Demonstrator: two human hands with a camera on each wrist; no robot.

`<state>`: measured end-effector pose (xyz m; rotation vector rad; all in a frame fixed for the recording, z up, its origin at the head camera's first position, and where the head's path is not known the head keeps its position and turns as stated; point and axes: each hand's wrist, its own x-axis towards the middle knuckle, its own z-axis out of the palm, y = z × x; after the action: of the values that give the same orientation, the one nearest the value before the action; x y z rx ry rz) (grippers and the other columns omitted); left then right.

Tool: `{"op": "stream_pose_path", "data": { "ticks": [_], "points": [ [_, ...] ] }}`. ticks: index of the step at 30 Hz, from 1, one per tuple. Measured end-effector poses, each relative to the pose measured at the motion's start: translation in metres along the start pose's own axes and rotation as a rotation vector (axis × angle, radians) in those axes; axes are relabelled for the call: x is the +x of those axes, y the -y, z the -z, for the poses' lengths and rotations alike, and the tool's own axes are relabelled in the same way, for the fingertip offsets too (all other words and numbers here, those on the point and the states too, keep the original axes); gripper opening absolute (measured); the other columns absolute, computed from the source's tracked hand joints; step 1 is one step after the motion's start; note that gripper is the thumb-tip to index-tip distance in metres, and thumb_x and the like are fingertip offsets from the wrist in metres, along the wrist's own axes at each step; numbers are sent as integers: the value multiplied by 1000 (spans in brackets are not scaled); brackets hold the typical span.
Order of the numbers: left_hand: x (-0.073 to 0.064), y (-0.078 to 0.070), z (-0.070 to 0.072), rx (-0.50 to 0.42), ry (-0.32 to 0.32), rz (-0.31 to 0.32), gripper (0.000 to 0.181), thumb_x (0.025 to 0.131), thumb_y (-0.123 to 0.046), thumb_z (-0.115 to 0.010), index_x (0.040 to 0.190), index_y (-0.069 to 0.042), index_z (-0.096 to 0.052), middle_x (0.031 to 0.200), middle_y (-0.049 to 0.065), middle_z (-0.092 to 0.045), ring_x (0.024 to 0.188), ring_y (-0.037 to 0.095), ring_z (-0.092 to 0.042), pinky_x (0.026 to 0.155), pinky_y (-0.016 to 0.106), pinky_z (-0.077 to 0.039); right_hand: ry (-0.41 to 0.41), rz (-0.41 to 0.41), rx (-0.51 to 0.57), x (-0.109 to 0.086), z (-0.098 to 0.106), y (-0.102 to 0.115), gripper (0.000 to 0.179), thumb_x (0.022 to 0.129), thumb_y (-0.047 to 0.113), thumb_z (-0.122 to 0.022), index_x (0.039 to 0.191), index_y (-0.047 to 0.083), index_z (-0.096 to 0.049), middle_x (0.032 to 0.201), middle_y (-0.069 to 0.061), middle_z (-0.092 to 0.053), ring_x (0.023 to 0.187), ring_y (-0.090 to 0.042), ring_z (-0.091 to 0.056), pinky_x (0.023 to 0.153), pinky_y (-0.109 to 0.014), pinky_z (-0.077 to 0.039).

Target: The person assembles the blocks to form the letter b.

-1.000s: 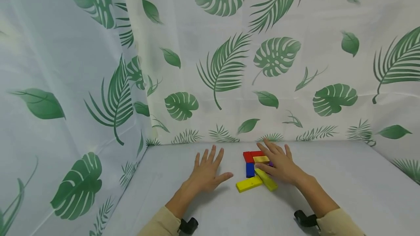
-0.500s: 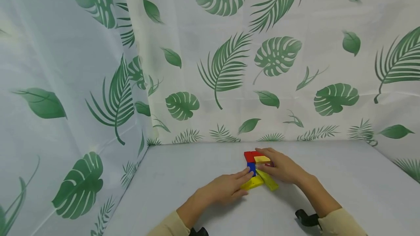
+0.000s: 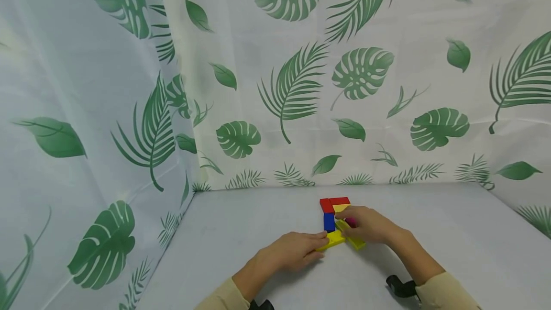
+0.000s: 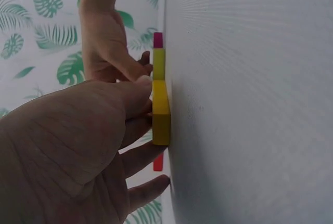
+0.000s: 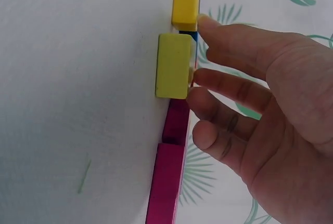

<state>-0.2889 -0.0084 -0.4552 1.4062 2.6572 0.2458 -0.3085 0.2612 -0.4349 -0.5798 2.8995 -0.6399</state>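
Observation:
In the head view my left hand [image 3: 297,250] reaches to the left end of a yellow block [image 3: 336,238]. My thumb is on its near side and my fingers lie across it. My right hand [image 3: 370,224] curls over a lime-yellow block [image 3: 356,242]; in the right wrist view its fingers [image 5: 223,83] touch the block's upper edge. A blue block [image 3: 329,222] stands just behind the yellow one. Behind that are red blocks [image 3: 340,200] and a pale yellow block [image 3: 341,208]. Part of a magenta block [image 3: 350,222] shows beneath my right hand.
A white tabletop [image 3: 241,214] bears the blocks. Leaf-printed cloth [image 3: 301,152] hangs behind and on the left. Two magenta blocks run end to end in the right wrist view, the nearer magenta block [image 5: 165,182] being larger. A black wrist mount [image 3: 400,287] sits at my right sleeve.
My left hand has come right from the tabletop onto the yellow block. My right hand has drawn its spread fingers in and down, off the red blocks and over the lime-yellow block.

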Motion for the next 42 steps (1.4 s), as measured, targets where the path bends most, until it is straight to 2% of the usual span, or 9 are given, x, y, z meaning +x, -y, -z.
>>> {"op": "stream_pose_path", "data": {
  "ticks": [8, 13, 17, 22, 29, 36, 39, 42],
  "points": [
    [2, 1, -2, 11, 14, 21, 51, 109, -42, -52, 158, -29, -47, 165, -15, -38, 147, 5, -45, 115, 32, -47, 6, 24, -20, 3, -2, -2, 31, 88, 27, -83, 118, 19, -78, 122, 2, -71, 107, -19, -61, 98, -52, -57],
    [4, 0, -2, 49, 23, 44, 48, 107, -37, -58, 154, -29, -53, 163, -15, -43, 146, 5, -46, 114, 35, -48, 14, 34, -23, 4, -3, 0, 28, 88, 24, -82, 115, 17, -78, 119, 3, -70, 102, -16, -60, 94, -46, -58],
    [4, -1, 0, 76, 1, 35, 43, 105, -32, -63, 148, -27, -60, 156, -13, -52, 140, 6, -52, 113, 33, -49, 15, 23, -22, 4, -3, 2, 29, 88, 21, -82, 116, 17, -78, 122, 0, -70, 103, -17, -60, 95, -47, -59],
    [3, -2, 4, 65, -34, 19, 36, 103, -31, -67, 138, -25, -68, 144, -11, -62, 128, 5, -60, 109, 25, -50, 19, -11, -20, 4, -3, 2, 32, 87, 21, -83, 118, 19, -77, 125, -1, -70, 107, -19, -60, 99, -52, -57],
    [2, -6, 7, 57, -41, 32, 30, 101, -28, -69, 131, -23, -72, 138, -9, -66, 120, 5, -62, 107, 22, -50, 35, -38, -22, 4, -3, 3, 33, 86, 23, -85, 118, 19, -76, 121, 1, -70, 104, -19, -59, 99, -53, -56],
    [4, -5, 6, 134, -61, 56, 24, 99, -31, -73, 123, -27, -75, 127, -12, -70, 106, 3, -65, 99, 22, -54, 58, -60, -7, 1, 0, 9, 35, 84, 21, -86, 117, 18, -76, 113, 4, -69, 100, -19, -57, 98, -51, -56],
    [4, -5, 5, 163, -55, 63, 28, 98, -31, -73, 127, -29, -75, 127, -13, -70, 106, 3, -66, 98, 23, -55, 71, -70, -12, 0, 1, 11, 37, 82, 20, -88, 117, 18, -75, 111, 5, -70, 100, -19, -57, 97, -51, -57],
    [4, -6, 6, 178, -31, 53, 35, 99, -31, -72, 134, -31, -72, 134, -14, -68, 115, 3, -66, 101, 24, -54, 84, -91, -17, -1, 2, 13, 39, 80, 21, -89, 117, 19, -75, 112, 5, -70, 101, -18, -58, 98, -52, -57]
  ]
}}
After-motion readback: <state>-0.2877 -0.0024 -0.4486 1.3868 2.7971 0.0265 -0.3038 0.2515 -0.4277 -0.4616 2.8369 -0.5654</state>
